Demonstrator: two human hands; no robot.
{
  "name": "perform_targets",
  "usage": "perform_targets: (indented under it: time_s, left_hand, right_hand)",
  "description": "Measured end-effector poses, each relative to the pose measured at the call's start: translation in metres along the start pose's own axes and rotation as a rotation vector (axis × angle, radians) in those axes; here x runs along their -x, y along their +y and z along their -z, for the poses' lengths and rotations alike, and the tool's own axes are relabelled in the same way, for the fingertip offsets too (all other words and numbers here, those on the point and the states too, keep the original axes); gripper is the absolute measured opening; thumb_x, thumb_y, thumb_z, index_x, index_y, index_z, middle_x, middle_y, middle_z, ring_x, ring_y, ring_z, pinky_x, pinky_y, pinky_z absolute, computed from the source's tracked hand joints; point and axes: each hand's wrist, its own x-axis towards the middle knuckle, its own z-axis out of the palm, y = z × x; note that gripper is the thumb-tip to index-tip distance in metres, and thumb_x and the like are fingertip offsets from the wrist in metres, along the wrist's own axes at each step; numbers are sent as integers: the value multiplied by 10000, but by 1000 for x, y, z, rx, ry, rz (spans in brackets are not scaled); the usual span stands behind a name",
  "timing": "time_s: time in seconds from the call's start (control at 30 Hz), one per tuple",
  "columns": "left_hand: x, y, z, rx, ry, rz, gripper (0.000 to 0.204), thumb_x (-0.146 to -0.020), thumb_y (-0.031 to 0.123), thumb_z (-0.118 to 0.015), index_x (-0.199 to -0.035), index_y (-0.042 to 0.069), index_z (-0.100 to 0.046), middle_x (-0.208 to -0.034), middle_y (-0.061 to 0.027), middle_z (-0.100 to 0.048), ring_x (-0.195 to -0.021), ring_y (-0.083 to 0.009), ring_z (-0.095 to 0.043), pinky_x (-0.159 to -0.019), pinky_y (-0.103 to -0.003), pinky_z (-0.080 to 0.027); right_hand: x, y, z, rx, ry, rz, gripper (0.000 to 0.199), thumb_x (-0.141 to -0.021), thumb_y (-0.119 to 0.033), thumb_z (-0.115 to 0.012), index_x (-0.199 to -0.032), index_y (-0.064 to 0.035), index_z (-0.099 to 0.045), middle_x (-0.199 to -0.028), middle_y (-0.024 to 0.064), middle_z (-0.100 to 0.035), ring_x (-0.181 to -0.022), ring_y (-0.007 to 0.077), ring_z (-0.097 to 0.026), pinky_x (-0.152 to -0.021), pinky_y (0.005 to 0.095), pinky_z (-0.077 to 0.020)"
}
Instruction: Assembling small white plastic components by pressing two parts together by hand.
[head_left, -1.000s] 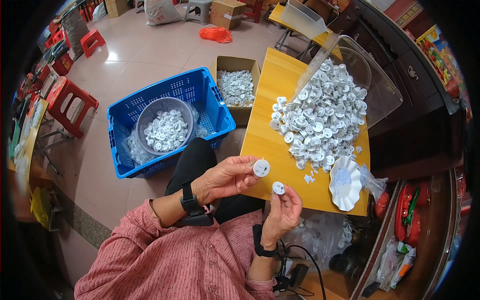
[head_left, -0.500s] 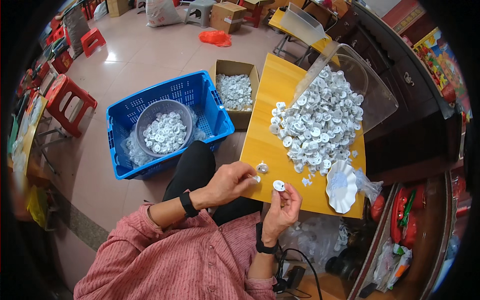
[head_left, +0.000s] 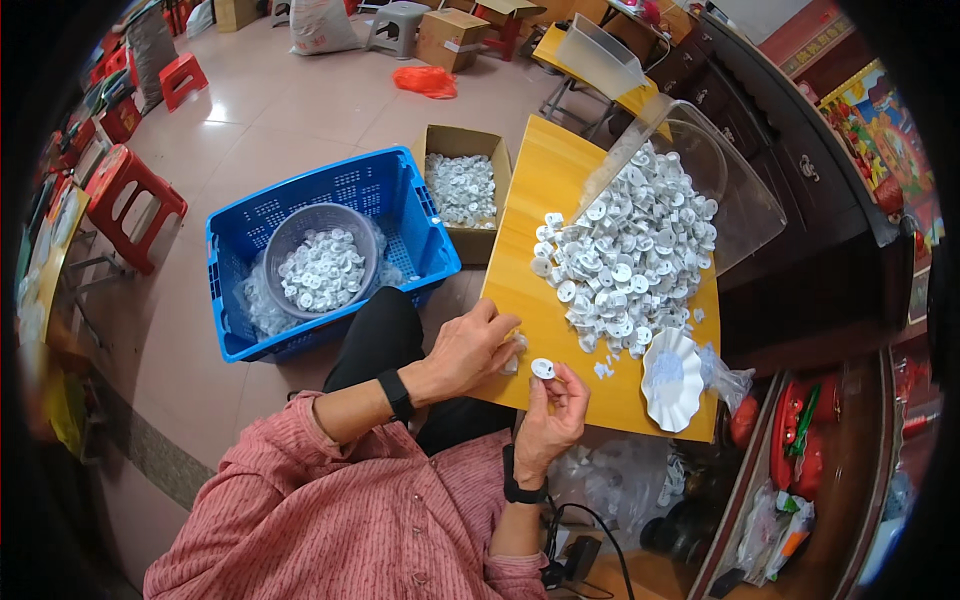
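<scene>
My right hand pinches a round white plastic part between thumb and fingers, its flat face with a dark slot turned up. At the table's near left edge, the fingers of my left hand are closed around a small white plastic piece, whose exact shape is partly hidden and blurred. Beyond both hands, a large pile of similar white plastic parts covers much of the yellow table. A white scalloped dish holding small pale pieces stands right of my right hand.
A clear plastic bin lies tipped behind the pile. On the floor to the left, a blue crate holds a grey basket of white parts. Beside it stands a cardboard box of more parts. Dark drawers line the right.
My left hand has moved onto the spot where a white part stood alone on the table. My right hand keeps its round part. The whole view has shifted slightly.
</scene>
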Motion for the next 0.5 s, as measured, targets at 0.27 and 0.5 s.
perform_targets:
  time_s: [0.27,0.5]
  left_hand:
    - [-5,-6,-1,216,137,118,183,-854,184,-748,-909,28,-670,-893,-116,-566,-719,-234,-638,-605,-345,-529]
    - [2,11,31,1294,-37,792,181,-934,194,-682,-955,23,-626,-888,-33,-608,-736,-117,-584,-648,-270,-497]
  right_hand:
    - [-2,-7,-15,-7,18,84,309,-819,92,-727,-1105,23,-633,-1057,109,-650,-845,169,-667,-774,282,-552]
    - [6,-49,-35,135,-150,226,340,-833,77,-715,-1155,0,-639,-1086,95,-672,-914,173,-652,-833,299,-527]
